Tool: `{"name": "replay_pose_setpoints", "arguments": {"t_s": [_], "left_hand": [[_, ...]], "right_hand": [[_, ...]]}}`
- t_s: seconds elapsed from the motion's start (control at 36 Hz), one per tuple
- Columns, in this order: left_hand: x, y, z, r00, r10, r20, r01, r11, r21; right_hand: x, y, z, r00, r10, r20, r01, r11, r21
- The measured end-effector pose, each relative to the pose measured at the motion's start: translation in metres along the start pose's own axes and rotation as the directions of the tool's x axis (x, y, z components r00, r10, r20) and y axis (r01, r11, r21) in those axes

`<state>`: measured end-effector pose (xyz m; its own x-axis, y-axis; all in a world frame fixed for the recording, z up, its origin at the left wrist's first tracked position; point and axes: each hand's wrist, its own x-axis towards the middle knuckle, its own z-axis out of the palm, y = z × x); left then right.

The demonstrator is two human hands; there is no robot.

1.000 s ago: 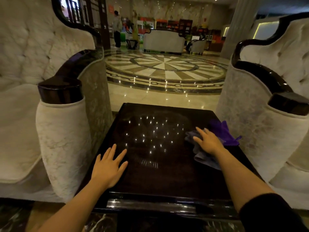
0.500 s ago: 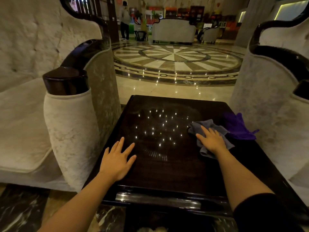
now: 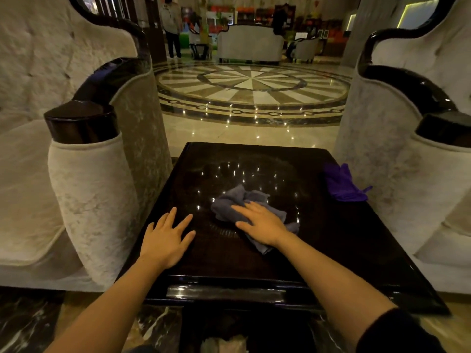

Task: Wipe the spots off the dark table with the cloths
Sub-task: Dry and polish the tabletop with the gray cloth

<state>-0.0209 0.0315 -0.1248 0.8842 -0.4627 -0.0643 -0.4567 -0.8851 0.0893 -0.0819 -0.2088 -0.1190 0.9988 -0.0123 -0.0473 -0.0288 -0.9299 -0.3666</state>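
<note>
A glossy dark table (image 3: 344, 240) stands between two armchairs, with ceiling lights mirrored in its top. A crumpled grey-blue cloth (image 3: 234, 200) lies near the middle of the top. My right hand (image 3: 262, 220) presses flat on the cloth's near part, fingers spread. Flat on the bare table to its left rests my left hand (image 3: 165, 238), fingers apart, holding nothing. A purple cloth (image 3: 342, 184) lies bunched at the table's right edge, untouched.
A pale upholstered armchair (image 3: 89, 179) with dark glossy arm caps flanks the table on the left, another armchair (image 3: 407, 161) on the right. Beyond lies a polished patterned floor (image 3: 252, 85), with sofas and a standing person (image 3: 172, 24) far back.
My right hand has slid the grey-blue cloth leftward from near the purple cloth to the middle of the table. My left hand stays flat on the table.
</note>
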Motion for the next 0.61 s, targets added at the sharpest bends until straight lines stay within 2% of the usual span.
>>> {"name": "replay_pose_setpoints", "arguments": {"t_s": [0.44,0.5,0.58,0.61], "left_hand": [[-0.003,0.004,-0.005,1.0,0.009,0.021,-0.009,1.0,0.02],[-0.004,0.004,-0.006,1.0,0.01,0.029,-0.011,1.0,0.017],[-0.004,0.005,-0.006,1.0,0.009,0.026,-0.009,1.0,0.021],[-0.005,0.005,-0.006,1.0,0.009,0.027,-0.01,1.0,0.021]], "right_hand": [[-0.095,-0.06,0.021,0.946,-0.323,-0.001,0.323,0.945,-0.049],[-0.111,-0.065,0.022,0.911,-0.412,0.021,0.412,0.908,-0.075],[-0.131,-0.062,0.028,0.828,-0.556,-0.068,0.537,0.822,-0.188],[-0.139,-0.061,0.031,0.838,-0.545,-0.02,0.537,0.831,-0.149]]}}
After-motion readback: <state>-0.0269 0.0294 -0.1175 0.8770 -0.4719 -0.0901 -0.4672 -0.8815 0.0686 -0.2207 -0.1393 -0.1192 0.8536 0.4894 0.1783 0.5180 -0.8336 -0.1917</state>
